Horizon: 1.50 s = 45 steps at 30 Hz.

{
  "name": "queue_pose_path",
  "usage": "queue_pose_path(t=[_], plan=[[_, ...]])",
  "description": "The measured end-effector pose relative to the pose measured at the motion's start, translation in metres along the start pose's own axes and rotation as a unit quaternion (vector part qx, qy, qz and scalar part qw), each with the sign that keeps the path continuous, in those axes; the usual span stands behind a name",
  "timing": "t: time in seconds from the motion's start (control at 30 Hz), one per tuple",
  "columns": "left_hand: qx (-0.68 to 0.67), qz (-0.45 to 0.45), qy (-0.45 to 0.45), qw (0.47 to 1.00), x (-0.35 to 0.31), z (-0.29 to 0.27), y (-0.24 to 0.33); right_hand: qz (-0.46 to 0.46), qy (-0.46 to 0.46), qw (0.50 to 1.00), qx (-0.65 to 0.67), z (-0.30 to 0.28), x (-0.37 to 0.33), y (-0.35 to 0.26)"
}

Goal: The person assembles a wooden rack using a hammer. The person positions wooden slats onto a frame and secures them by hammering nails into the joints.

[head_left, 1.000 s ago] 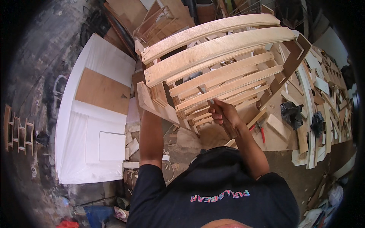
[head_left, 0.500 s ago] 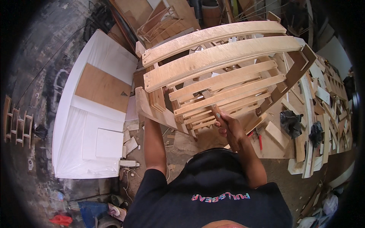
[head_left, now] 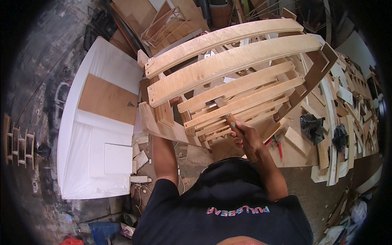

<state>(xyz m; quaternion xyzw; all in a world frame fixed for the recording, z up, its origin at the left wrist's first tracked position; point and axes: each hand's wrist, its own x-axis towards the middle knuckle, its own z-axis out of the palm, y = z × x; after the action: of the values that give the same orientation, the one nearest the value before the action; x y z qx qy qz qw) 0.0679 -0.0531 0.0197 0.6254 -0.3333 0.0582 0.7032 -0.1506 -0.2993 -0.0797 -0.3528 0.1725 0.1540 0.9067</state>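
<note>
A slatted wooden frame [head_left: 234, 67] stands tilted in front of me, with long pale slats running across between a left end panel [head_left: 171, 130] and a brown right side piece [head_left: 308, 81]. My right hand [head_left: 247, 136] is closed around the wooden handle of a hammer [head_left: 231, 121]. Its metal head lies among the middle slats, partly hidden by one of them. My left forearm [head_left: 165, 157] reaches up behind the left end panel. That panel hides the left hand, so its fingers and any hold cannot be made out.
On the left leans a white panel [head_left: 110, 134] with a brown board [head_left: 107, 98] across it. At right, a work surface carries loose wood strips [head_left: 297, 141], black plastic bags [head_left: 312, 128] and a red-handled tool [head_left: 280, 150]. Offcuts [head_left: 140, 159] litter the floor beside my left arm.
The whole view has turned slightly, and the frame's left end appears a little lower and farther left. The hammer stays in my right hand at nearly the same place among the slats.
</note>
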Motion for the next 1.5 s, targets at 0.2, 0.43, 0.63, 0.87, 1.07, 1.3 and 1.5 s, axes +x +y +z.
queue_pose_path(t=[0.2, 0.43, 0.63, 0.87, 1.07, 1.3, 1.5], plan=[[0.007, -0.001, 0.007, 1.000, -0.002, -0.002, 0.001, -0.013, -0.001, 1.000, 0.001, 0.001, 0.005, -0.001], [0.008, 0.001, 0.010, 1.000, -0.004, -0.001, 0.002, -0.024, -0.022, 0.999, 0.007, 0.004, 0.004, -0.003], [0.012, 0.002, 0.016, 1.000, -0.006, 0.000, -0.001, -0.081, 0.028, 0.989, -0.119, 0.026, -0.036, -0.005], [0.018, 0.016, 0.037, 0.999, -0.004, 0.003, -0.001, -0.075, 0.069, 0.948, -0.303, -0.026, -0.133, 0.028], [0.008, 0.030, 0.055, 0.998, 0.000, 0.007, -0.016, -0.058, 0.019, 0.959, -0.276, -0.009, -0.201, 0.019], [-0.020, 0.031, 0.063, 0.997, 0.004, 0.014, -0.024, -0.196, -0.041, 0.961, -0.188, 0.045, -0.169, -0.014], [-0.036, 0.013, 0.087, 0.995, -0.014, 0.008, -0.038, -0.283, -0.013, 0.937, -0.205, 0.069, -0.141, -0.039]])
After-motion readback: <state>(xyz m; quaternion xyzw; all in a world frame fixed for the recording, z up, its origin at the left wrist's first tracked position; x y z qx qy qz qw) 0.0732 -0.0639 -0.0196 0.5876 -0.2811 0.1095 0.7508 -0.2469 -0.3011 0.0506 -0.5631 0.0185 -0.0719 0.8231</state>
